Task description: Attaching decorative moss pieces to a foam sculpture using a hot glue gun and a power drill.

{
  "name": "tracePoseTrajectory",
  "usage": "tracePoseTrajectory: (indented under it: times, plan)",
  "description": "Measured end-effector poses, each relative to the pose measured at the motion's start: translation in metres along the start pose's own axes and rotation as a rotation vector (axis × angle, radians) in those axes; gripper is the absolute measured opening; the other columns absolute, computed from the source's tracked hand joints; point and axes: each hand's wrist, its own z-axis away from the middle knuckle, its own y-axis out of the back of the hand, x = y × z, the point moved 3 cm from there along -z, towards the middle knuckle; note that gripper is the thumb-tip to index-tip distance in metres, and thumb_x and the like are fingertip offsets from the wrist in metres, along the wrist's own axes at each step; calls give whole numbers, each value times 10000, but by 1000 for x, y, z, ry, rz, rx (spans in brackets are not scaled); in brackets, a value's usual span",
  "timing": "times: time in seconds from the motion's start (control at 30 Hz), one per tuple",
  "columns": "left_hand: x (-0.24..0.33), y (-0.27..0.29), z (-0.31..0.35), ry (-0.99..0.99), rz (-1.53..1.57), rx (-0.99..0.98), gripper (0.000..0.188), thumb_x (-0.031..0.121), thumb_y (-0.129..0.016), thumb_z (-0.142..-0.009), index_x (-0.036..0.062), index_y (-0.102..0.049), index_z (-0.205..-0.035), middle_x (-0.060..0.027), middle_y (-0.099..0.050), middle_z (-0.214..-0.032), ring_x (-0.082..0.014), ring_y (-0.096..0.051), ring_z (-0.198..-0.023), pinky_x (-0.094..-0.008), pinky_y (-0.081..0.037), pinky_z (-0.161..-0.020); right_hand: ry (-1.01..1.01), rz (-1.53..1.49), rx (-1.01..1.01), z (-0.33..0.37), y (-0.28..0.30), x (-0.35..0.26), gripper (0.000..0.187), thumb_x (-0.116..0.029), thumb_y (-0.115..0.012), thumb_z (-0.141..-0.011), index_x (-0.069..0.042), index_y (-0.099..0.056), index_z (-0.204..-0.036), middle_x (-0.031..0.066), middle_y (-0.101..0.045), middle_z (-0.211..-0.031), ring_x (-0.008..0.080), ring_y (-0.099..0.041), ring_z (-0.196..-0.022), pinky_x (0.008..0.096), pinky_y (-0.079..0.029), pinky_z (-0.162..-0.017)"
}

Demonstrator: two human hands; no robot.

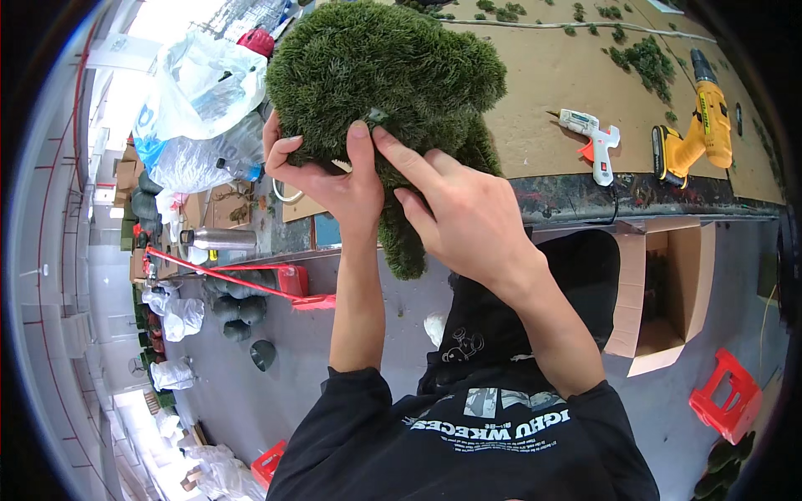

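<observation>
A bushy clump of artificial greenery is held up over the near table edge, with a narrower green part hanging down below my hands. My left hand is closed on its lower left side, thumb pointing up the front and fingers partly behind the leaves. My right hand is on the lower front of the clump, index fingertip pressed beside my left thumb tip and the other fingers curled. A small pale, shiny bit shows among the leaves just above both fingertips. Leaves and hands hide the clump's back.
On the table to the right lie a white glue gun, a yellow cordless drill and loose green sprigs. Plastic bags and a metal bottle are at the left. Below are a cardboard box and a red stool.
</observation>
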Motion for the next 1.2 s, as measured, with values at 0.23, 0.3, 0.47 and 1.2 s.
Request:
tracePoseTrajectory:
  times: [0.23,0.3,0.47,1.2]
  plan:
    - [1,6,0,67,51,-20,659,25,-848,-810,131,-321,-1192,-179,-306,-1496,-309,-405,-1371,-424,-412,-1119,-16,56,-92,3,-6,2,645,-170,-698,-914,-231,-510,-1528,95,-645,-911,302,-691,-765,423,-564,-642]
    - [3,4,-1,69,8,-47,670,13,-863,-792,134,-333,-1184,-178,-305,-1503,-308,-401,-1378,-427,-415,-1122,-23,55,-93,2,-5,5,647,-170,-702,-910,-231,-513,-1525,98,-647,-913,308,-689,-769,431,-562,-643]
    - [-1,9,0,21,-24,-65,639,-28,-824,-818,137,-330,-1189,-161,-317,-1502,-297,-437,-1356,-418,-464,-1094,-11,-402,97,-11,4,13,392,-53,-712,-911,-116,-711,-1298,30,-670,-800,94,-553,-571,274,-464,-531]
    - [2,7,1,29,-20,-34,687,19,-864,-784,128,-333,-1206,-203,-303,-1501,-330,-376,-1404,-458,-384,-1137,-20,40,184,-53,1,6,114,-137,-686,-878,-38,-720,-925,130,-731,-812,324,-723,-761,423,-573,-675]
